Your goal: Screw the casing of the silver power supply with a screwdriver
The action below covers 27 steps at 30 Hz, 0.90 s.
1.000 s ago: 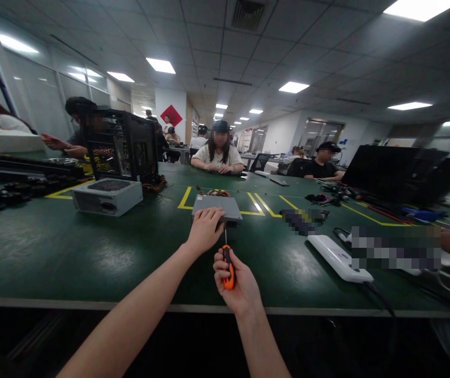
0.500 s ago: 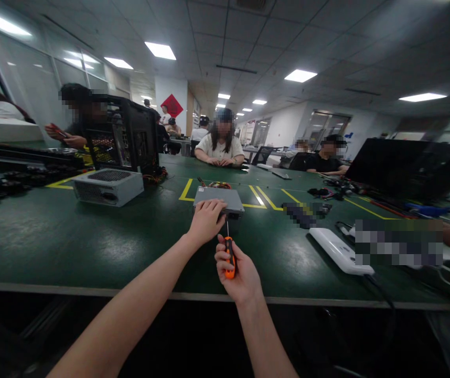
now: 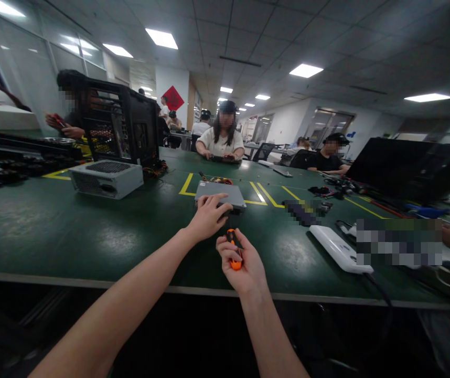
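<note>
A grey metal computer power supply lies flat on the green table, its cables at the far side. My left hand rests over its near left part, fingers spread, with the fingertips on the top and near edge. Just below and to the right, my right hand is closed around the orange and black handle of a screwdriver. The handle points up and away, toward the near face of the power supply. The screwdriver's shaft hardly shows, and I cannot tell whether its tip touches anything.
A second power supply sits at left before an open black computer case. On the right are a white power strip, cables and a black monitor. A person sits opposite, hands on a dark object. Yellow tape marks the table.
The screwdriver has tilted, and its shaft no longer shows clearly. My left fingers have spread wider over the power supply. The person opposite now has a dark object under their hands.
</note>
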Each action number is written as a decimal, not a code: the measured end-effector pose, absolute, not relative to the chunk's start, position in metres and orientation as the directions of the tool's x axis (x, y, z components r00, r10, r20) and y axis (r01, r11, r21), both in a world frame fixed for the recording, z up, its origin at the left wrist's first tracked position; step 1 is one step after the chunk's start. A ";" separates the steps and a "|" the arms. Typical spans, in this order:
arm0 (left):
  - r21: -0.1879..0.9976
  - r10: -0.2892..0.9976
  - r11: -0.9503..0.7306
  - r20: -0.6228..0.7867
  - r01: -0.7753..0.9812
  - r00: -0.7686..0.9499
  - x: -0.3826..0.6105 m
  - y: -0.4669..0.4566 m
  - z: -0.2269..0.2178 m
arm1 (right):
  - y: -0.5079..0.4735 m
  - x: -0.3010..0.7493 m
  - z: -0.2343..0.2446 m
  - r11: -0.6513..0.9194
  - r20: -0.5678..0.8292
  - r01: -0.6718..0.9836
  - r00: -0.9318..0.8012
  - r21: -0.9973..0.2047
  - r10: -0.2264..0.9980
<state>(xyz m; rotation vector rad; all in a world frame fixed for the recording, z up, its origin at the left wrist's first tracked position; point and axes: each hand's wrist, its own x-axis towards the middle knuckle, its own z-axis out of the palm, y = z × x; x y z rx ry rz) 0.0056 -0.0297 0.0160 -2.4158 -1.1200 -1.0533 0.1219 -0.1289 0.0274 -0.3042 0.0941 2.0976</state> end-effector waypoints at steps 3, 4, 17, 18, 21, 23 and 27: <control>0.016 0.519 -0.673 0.722 0.740 0.457 0.005 -0.029 0.014 | -0.131 0.119 0.032 -0.502 -0.265 -0.864 -0.474 -0.047 0.840; 0.010 0.513 -0.670 0.728 0.742 0.454 0.006 -0.028 0.014 | -0.132 0.119 0.033 -0.494 -0.269 -0.866 -0.460 -0.073 0.846; 0.027 0.523 -0.675 0.722 0.737 0.453 0.008 -0.028 0.014 | -0.153 0.133 -0.009 0.636 0.819 0.639 -0.016 -0.433 0.573; 0.041 0.528 -0.681 0.719 0.731 0.452 0.008 -0.028 0.015 | -0.149 0.133 -0.009 0.625 0.857 0.705 -0.047 -0.335 0.513; 0.112 0.557 -0.682 0.720 0.722 0.415 0.006 -0.027 0.015 | -0.140 0.134 -0.004 0.541 0.910 0.827 -0.095 -0.153 0.403; 0.151 0.574 -0.667 0.728 0.729 0.375 0.005 -0.026 0.015 | -0.137 0.133 0.000 0.498 0.917 0.861 -0.111 -0.103 0.383; 0.151 0.572 -0.663 0.733 0.733 0.367 0.005 -0.025 0.014 | -0.138 0.131 0.002 0.499 0.893 0.865 -0.180 -0.055 0.412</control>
